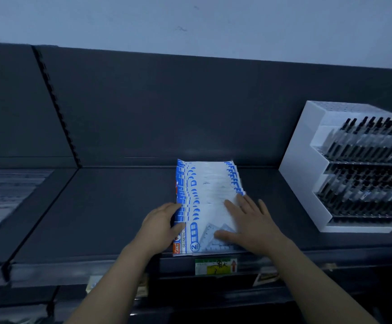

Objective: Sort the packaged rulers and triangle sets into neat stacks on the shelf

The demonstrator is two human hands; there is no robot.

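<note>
Dark shelf (108, 206), pale wall (190, 19) behind. My left hand (160, 225), fingers loose, pushes against the left edge of the triangle-set packs (209, 183); right hand (251, 223) spread flat on top. Pen rack (307, 160) right.

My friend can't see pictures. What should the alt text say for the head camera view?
Two bare hands press a row of overlapping white-and-blue plastic packets of triangle rulers on a dark grey shelf: the left hand touches their left edge, the right hand lies flat on top. A white tiered rack of black pens stands at the right.

left hand (161, 224) relaxed, right hand (249, 220) flat, spread
</note>
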